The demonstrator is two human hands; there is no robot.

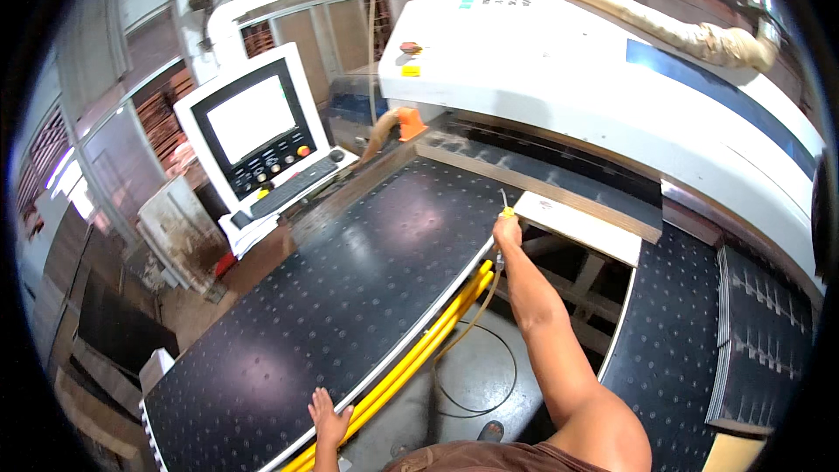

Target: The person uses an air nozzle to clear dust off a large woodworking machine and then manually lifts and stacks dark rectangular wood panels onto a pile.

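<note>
The right hand [506, 232] curls tightly around a yellow hose nozzle [508, 211], while the left hand [329, 424], spread, meets the edge of a black table [332, 271], a white console [186, 114] ahead.

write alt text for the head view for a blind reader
A person's right hand grips a small yellow tool with a thin tip beside a black, dotted table; the left hand lies open at the table's edge. Beyond stand a big white machine and, to its left, a control panel.
</note>
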